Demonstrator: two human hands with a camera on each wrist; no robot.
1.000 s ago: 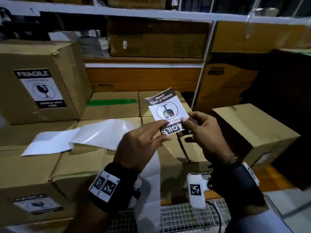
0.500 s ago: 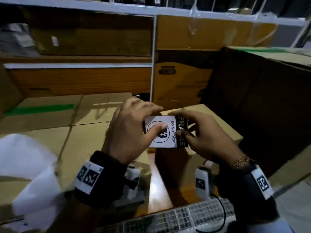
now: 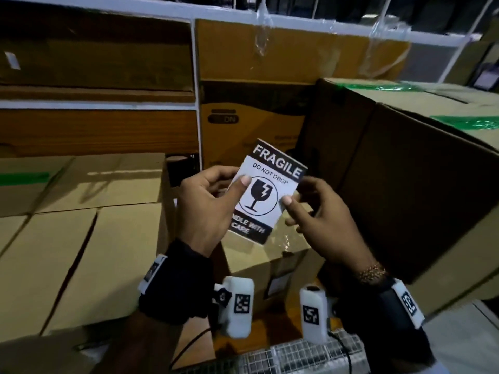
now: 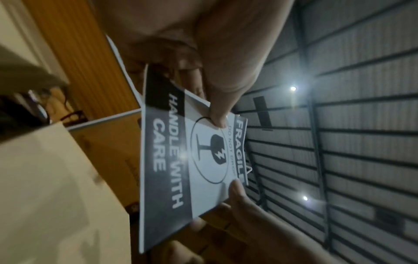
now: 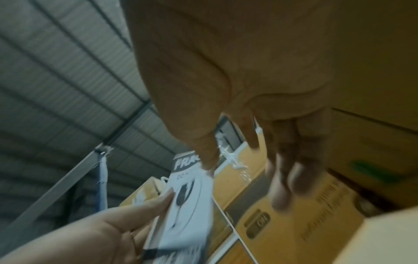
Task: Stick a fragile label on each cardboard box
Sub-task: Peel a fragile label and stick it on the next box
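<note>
While the fragile label (image 3: 267, 193) hung upright above the small cardboard box (image 3: 272, 255), my left hand (image 3: 208, 209) and right hand (image 3: 321, 220) pinched its side edges; I judged landing one edge first, then smoothing, would avoid wrinkles.

Beyond the left hand (image 3: 208, 211) and right hand (image 3: 326, 225) stands a white metal rack: its upright post (image 3: 198, 76) rises just behind and above the left hand, and a top rail (image 3: 162, 9) runs across high above both. A crumpled strip of clear plastic (image 3: 261, 36) hangs from that rail, above the gap between the hands. Below the wrists lies a white wire mesh (image 3: 291, 357), with a black cable (image 3: 189, 344) curving over it under the left wrist. Overhead, the ribbed metal roof (image 4: 361, 160) carries two small bright lamps (image 4: 293, 88)
</note>
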